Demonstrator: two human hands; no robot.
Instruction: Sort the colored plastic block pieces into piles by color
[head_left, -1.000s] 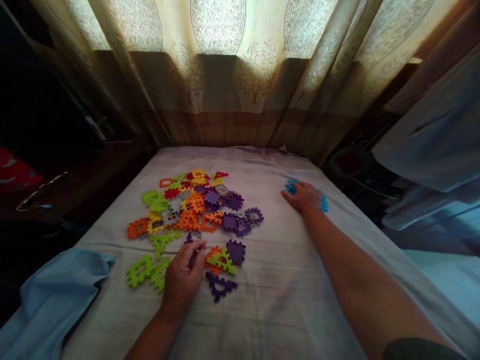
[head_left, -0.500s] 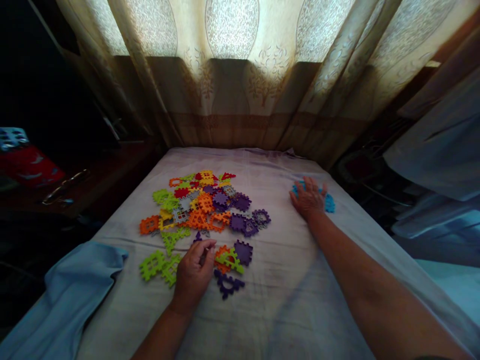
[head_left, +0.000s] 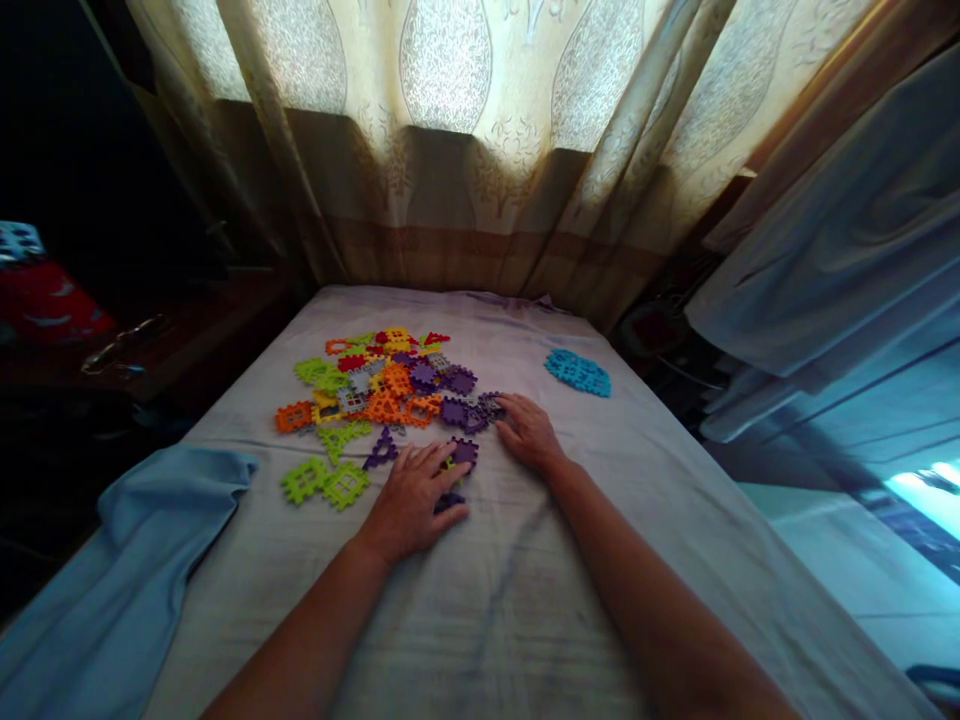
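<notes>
A heap of flat plastic interlocking tiles (head_left: 390, 385) in orange, green, purple, red and yellow lies on a pale sheet. My left hand (head_left: 414, 498) lies flat with fingers stretched over purple and green tiles at the heap's near edge. My right hand (head_left: 528, 432) rests palm down, fingers extended, touching purple tiles (head_left: 463, 413) at the heap's right side. A separate cluster of blue tiles (head_left: 577, 371) lies apart, farther right. Two green tiles (head_left: 324, 483) sit left of my left hand.
The bed (head_left: 525, 600) runs to a patterned curtain (head_left: 450, 150) at the far end. A light blue cloth (head_left: 127, 560) hangs over the near left edge. Dark furniture stands at left, with a red object (head_left: 45, 310). Grey-blue fabric (head_left: 840, 250) hangs at right.
My right hand left the blue tiles and moved left to the purple tiles by the heap. My left hand went from a curled pinch to lying flat over the near tiles.
</notes>
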